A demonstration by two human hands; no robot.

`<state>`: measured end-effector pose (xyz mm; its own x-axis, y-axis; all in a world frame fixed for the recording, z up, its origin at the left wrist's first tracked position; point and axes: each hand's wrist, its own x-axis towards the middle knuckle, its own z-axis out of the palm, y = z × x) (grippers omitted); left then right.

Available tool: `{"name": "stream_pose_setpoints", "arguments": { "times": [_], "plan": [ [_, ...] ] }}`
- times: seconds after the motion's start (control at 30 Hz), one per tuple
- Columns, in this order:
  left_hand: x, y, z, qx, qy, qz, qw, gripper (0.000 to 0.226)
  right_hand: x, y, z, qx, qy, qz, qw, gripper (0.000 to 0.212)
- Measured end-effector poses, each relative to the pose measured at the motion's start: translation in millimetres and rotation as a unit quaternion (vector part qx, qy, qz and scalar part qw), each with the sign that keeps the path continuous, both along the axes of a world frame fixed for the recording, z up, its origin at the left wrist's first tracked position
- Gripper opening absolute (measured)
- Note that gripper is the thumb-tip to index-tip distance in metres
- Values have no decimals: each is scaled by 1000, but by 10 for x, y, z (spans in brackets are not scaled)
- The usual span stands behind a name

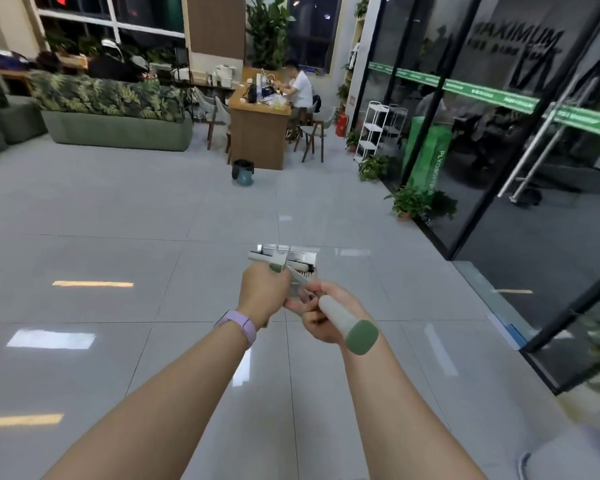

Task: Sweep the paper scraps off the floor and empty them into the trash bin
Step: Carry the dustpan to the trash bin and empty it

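My right hand [321, 315] grips a white broom handle [340, 318] with a green end cap; its metal shaft runs forward and down toward the dustpan. My left hand [262, 294] grips the green-tipped dustpan handle [274, 266]. The white dustpan [298, 259] with comb teeth hangs low in front of both hands, over the grey tiled floor [153, 258]. A small dark trash bin [243, 172] with a black liner stands far ahead beside a wooden counter. No paper scraps show on the floor in this view.
A person sits at the wooden counter [258, 133] behind the bin. A green sofa [115, 128] lines the left side. Glass walls and doors [499, 150] run along the right, with potted plants [409, 200] and a white shelf [373, 129] at their foot.
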<state>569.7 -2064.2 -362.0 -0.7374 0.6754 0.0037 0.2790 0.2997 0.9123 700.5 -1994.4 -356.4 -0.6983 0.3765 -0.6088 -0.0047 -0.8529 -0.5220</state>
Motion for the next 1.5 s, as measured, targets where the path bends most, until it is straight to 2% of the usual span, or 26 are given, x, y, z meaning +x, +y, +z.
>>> {"name": "stream_pose_setpoints", "arguments": {
  "times": [0.13,0.23,0.37,0.53,0.77,0.93,1.03,1.17,1.27,1.33,1.4,1.5],
  "plan": [
    [-832,1007,99,-9,-5,-14,1000,29,-747,890,72,-26,-5,-13,1000,23],
    [-1338,1625,233,-12,35,-33,999,27,-1220,1541,120,-46,34,-21,998,20],
    [-2022,2435,236,-29,52,-45,997,38,-1892,2444,150,-63,63,6,996,20],
    [-2939,3662,92,-39,30,-11,999,39,-2817,3759,9,-65,23,49,996,36],
    [-4004,5338,-74,-81,28,44,995,43,-3946,5645,-290,-111,15,120,986,24],
    [-4815,6220,-221,-83,25,118,989,44,-4815,6627,-365,-113,-20,181,977,27],
    [-5269,6693,-374,-98,38,127,986,46,-5381,7156,-482,-107,-46,174,978,25],
    [-6056,7432,-564,-95,38,136,985,47,-6201,7934,-643,-47,-118,164,978,29],
    [-6800,8085,-720,-82,20,143,986,46,-6790,8557,-763,-42,-96,99,990,25],
    [-7291,8516,-839,-100,20,135,986,45,-7132,8966,-785,-43,-89,106,989,38],
    [-7688,8948,-939,-122,24,113,986,48,-7405,9382,-760,-41,-86,157,983,48],
    [-8181,9650,-1024,-146,33,72,986,50,-7872,9992,-681,-52,-102,153,982,49]
  ]
}}
